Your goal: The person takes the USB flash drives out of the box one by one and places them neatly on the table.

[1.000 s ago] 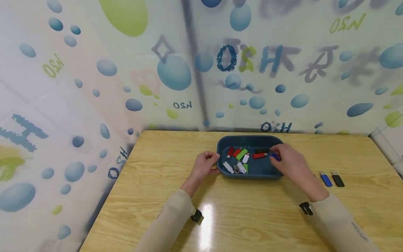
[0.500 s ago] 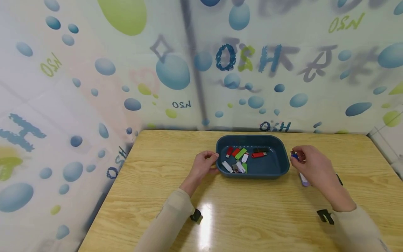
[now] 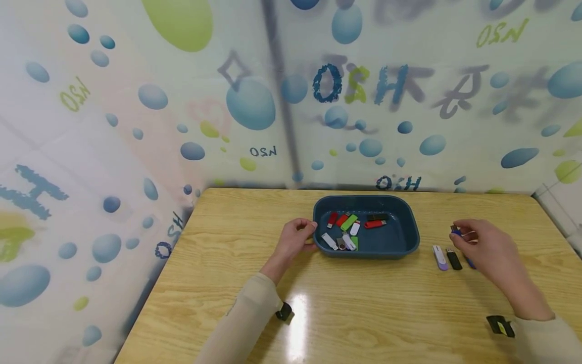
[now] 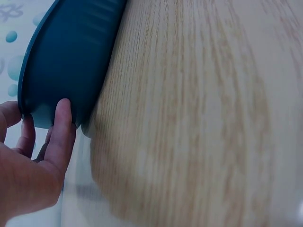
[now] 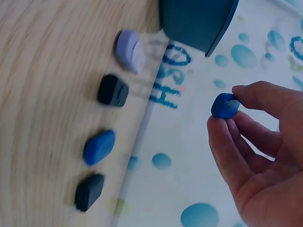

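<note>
My left hand (image 3: 295,236) holds the left end of a dark blue plastic bin (image 3: 386,253), thumb at the rim and fingers against the outer wall in the left wrist view. Inside the bin lie several USB sticks, among them a red one (image 3: 375,224), a green one (image 3: 349,222) and a white one (image 3: 329,241). Off to the right, my right hand (image 3: 488,247) pinches a blue USB stick (image 5: 224,105) between thumb and fingertips, above the table. Beneath and beside it runs a row of USB sticks: purple-white (image 3: 440,258), black (image 3: 453,259), blue (image 5: 99,147) and another black (image 5: 89,192).
The wooden table (image 3: 364,308) backs onto a wall (image 3: 291,101) printed with blue and green drops and letters. The bin stands near the table's far edge, and the row of sticks lies to its right.
My right hand has lifted the blue USB stick out of the bin and carried it right, over the row on the table. The left hand and the bin have stayed in place.
</note>
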`<move>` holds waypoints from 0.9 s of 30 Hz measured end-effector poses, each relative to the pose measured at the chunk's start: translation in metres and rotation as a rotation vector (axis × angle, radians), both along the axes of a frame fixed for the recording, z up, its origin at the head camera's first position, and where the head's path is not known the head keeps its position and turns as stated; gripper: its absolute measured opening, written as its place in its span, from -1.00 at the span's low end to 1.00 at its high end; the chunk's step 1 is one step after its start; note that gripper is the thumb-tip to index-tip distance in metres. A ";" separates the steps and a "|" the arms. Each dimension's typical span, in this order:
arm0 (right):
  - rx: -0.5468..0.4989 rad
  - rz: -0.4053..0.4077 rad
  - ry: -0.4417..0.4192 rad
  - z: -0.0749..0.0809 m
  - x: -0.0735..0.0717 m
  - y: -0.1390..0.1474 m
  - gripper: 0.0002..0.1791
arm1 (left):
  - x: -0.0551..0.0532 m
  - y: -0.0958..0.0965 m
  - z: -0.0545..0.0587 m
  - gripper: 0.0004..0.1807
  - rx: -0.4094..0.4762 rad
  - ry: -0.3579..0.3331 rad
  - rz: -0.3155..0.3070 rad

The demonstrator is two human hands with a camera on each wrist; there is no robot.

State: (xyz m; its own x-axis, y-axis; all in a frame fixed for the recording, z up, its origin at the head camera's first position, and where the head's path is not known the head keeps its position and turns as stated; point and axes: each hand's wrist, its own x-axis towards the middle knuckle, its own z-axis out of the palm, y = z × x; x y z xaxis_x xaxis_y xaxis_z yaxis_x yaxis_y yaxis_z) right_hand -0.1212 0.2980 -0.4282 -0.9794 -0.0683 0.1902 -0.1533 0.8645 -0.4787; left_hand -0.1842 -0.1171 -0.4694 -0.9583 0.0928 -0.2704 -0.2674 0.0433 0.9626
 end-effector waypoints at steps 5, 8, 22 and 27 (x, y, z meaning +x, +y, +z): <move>0.018 -0.025 -0.020 -0.002 0.002 0.015 -0.59 | 0.000 0.000 0.000 -0.74 0.001 -0.004 0.002; 0.025 -0.036 -0.032 -0.004 0.002 0.022 -0.59 | 0.000 0.000 0.000 -0.73 0.001 -0.001 0.003; 0.081 -0.137 -0.098 -0.016 0.007 0.052 -0.60 | -0.001 0.000 0.000 -0.75 -0.002 -0.013 0.009; 0.074 -0.149 -0.122 -0.023 0.008 0.066 -0.56 | -0.001 0.000 0.000 -0.73 0.000 -0.001 0.005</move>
State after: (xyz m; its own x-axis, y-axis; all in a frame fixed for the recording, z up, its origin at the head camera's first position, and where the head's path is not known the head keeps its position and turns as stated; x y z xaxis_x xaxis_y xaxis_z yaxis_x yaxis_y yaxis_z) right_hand -0.1133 0.3636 -0.4515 -0.9951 0.0697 0.0696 0.0341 0.9068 -0.4202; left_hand -0.1849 -0.1168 -0.4694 -0.9585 0.0883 -0.2711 -0.2683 0.0423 0.9624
